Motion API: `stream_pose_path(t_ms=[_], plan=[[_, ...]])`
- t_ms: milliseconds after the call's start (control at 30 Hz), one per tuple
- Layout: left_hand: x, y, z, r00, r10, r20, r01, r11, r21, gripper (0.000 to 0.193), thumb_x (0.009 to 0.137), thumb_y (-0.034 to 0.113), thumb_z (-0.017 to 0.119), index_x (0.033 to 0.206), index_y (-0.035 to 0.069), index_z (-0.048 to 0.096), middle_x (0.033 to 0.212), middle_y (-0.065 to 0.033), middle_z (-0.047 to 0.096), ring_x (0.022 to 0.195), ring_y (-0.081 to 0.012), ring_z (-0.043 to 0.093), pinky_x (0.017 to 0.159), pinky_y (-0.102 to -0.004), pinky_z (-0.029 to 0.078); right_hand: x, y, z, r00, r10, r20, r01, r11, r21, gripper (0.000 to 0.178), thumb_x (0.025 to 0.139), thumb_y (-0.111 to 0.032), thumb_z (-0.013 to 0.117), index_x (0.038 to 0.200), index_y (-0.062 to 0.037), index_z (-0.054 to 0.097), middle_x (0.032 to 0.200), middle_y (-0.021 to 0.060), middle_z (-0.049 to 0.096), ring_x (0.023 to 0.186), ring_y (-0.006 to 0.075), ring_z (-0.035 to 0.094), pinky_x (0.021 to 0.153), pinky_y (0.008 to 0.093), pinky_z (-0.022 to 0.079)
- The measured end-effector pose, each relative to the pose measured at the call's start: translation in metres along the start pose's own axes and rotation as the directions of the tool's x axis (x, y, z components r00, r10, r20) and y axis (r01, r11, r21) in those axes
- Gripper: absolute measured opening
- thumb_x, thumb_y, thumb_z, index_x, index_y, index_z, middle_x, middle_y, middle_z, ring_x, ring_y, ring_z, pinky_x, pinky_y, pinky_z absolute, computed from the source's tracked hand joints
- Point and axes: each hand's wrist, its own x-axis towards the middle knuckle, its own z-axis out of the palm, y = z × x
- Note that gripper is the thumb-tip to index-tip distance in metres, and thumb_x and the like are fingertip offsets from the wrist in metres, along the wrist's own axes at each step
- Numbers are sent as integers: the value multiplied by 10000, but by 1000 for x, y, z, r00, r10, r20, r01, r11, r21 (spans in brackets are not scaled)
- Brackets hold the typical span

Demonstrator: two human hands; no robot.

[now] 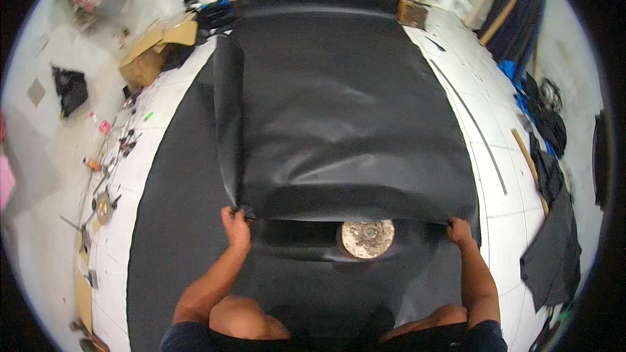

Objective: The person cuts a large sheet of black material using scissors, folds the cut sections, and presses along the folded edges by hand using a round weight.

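Observation:
A wide sheet of black, leather-like material [352, 104] stretches away from me toward a roll at the far end. My left hand [236, 227] is closed on its near left corner, where the side edge curls over in a long fold [228, 111]. At the near right corner, my right hand [459, 230] grips the same sheet. The near edge hangs slightly raised between my hands, over another black layer [176, 202] spread below. Just under that edge, between my hands, a round, worn metal weight [368, 238] rests on the lower layer.
White tiled floor [499, 221] borders the material. Along the left lie a torn cardboard box [147, 55], scattered tools and a tape roll [103, 208]. Black scraps [554, 248] and a wooden stick [529, 169] lie at right. Fabric rolls [515, 13] lean on the far right wall.

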Motion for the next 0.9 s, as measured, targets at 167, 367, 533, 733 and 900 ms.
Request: stream_pose_path(t_ms=[167, 367, 533, 733, 900], plan=[[-32, -55, -29, 963, -267, -40, 215, 850, -481, 493, 818, -25, 484, 1283, 61, 344, 1190, -118, 413, 1001, -230, 468, 825, -419, 430, -10, 4, 2, 996, -53, -70, 59, 995, 80, 371, 789, -64, 574, 1154, -51, 639, 1119, 192, 665, 1078, 375, 615, 957, 445, 474], [-46, -55, -27, 956, -294, -23, 236, 807, -542, 492, 784, -62, 473, 1252, 50, 368, 1177, -137, 461, 995, -284, 516, 864, -463, 456, -25, 18, -2, 962, -143, -234, 176, 976, 128, 456, 770, 11, 502, 1213, -35, 598, 1201, 207, 623, 1158, 388, 567, 1010, 440, 438], [-38, -53, -32, 938, -339, 74, 338, 840, -424, 392, 773, -20, 521, 1133, 73, 398, 1016, -113, 490, 901, -257, 534, 774, -432, 470, -10, 54, 13, 944, -250, -215, 261, 965, 21, 527, 733, 53, 455, 1241, -6, 581, 1226, 219, 609, 1180, 373, 559, 1029, 427, 430], [55, 0, -70, 936, -275, -220, 131, 851, -509, 684, 840, 226, 693, 1380, 26, 324, 1242, -168, 512, 1096, -317, 538, 972, -429, 411, -8, 34, 10, 987, -113, -115, 123, 989, 82, 530, 736, 59, 470, 1241, -37, 600, 1253, 198, 606, 1172, 379, 566, 1036, 427, 428], [103, 17, -107, 947, 113, -300, -138, 988, -65, 720, 872, 161, 655, 1454, -10, 267, 1385, -224, 445, 1232, -324, 492, 1051, -387, 368, -5, 16, 25, 958, -244, -149, 252, 967, 42, 474, 771, 34, 501, 1224, -57, 607, 1219, 194, 619, 1142, 379, 579, 1003, 445, 451]])
